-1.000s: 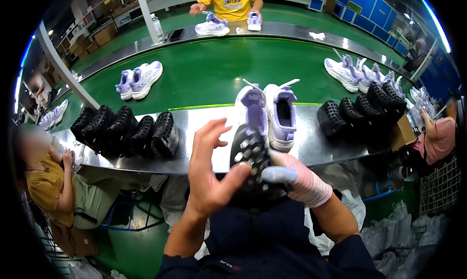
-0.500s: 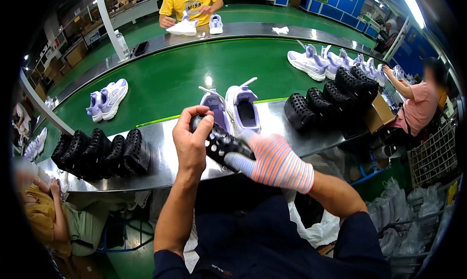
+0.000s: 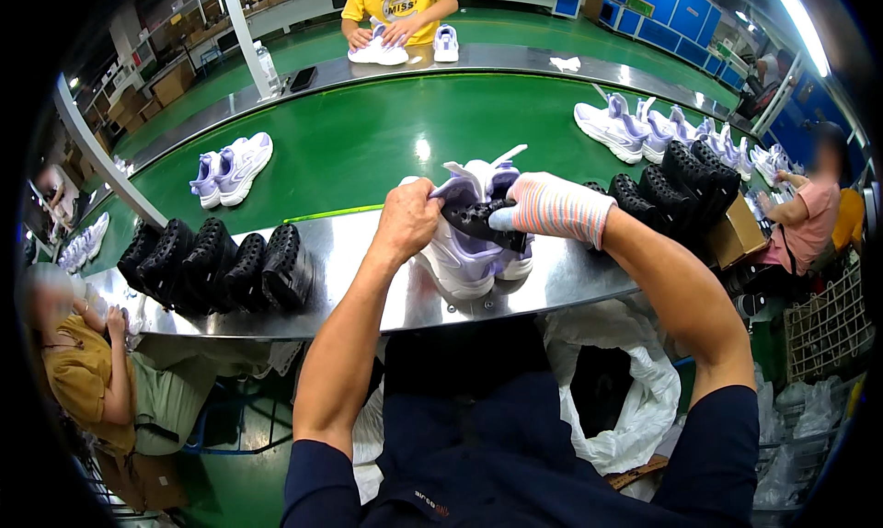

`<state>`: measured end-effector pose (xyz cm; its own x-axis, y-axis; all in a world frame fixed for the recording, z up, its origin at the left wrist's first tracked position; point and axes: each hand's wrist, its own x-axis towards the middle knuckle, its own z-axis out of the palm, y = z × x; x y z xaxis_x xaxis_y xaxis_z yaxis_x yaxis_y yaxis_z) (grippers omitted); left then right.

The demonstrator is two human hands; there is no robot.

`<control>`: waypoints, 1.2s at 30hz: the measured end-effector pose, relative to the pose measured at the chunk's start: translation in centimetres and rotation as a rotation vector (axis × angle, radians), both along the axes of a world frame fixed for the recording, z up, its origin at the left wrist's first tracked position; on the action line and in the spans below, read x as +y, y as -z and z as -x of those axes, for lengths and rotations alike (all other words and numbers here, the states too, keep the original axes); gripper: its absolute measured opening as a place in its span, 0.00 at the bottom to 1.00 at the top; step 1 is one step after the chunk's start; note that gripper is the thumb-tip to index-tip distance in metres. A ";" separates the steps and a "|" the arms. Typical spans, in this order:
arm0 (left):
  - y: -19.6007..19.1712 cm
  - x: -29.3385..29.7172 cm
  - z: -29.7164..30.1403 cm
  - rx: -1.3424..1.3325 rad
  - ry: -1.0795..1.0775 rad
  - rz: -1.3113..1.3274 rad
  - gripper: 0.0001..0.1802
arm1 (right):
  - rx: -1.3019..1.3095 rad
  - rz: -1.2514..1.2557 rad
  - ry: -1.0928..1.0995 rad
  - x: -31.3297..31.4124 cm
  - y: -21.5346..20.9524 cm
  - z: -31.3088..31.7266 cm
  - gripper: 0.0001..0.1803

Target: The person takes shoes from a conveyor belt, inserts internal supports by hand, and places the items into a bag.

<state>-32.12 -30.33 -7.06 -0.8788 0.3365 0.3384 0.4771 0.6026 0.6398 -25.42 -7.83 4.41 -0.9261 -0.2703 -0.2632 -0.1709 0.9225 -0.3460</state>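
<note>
My bare left hand [image 3: 407, 220] is closed on the collar of a white and lavender sneaker [image 3: 459, 266] on the steel edge of the bench. My right hand [image 3: 559, 208], in a striped knit glove, grips a black perforated shoe form [image 3: 480, 223]. One end of the form is at the sneaker's opening, tilted; how deep it reaches is hidden. Right behind stands a second matching sneaker [image 3: 516, 267], partly covered by the first one and by the form. Pull tabs stick up from the heels.
Black shoe forms stand in rows at left [image 3: 216, 263] and right [image 3: 685, 178]. Sneaker pairs sit on the green belt [image 3: 349, 151], left and far right. A person in yellow [image 3: 405, 8] handles a shoe opposite; others sit at both sides. A white bag [image 3: 635, 427] hangs open below.
The black form has gone from in front of the sneakers to one sneaker's opening. My left hand has let go of the form and taken the sneaker's collar. The view has shifted.
</note>
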 end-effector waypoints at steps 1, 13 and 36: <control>0.1 -0.7 -0.1 -0.048 -0.005 -0.029 0.11 | 0.086 -0.016 -0.055 -0.5 0.7 0.4 0.27; 0.1 -3.6 -1.5 -0.433 0.283 -0.422 0.05 | 0.017 -0.180 -0.257 -1.0 2.3 3.4 0.21; 2.1 -4.1 0.5 -0.345 0.145 -0.517 0.05 | 0.352 -0.238 0.033 -8.8 7.5 2.1 0.08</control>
<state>-32.61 -34.43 -9.15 -0.9239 0.3292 0.1949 0.2455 0.1196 0.9620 -27.54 -16.68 -3.11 -0.9777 -0.2091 0.0187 -0.2097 0.9766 -0.0486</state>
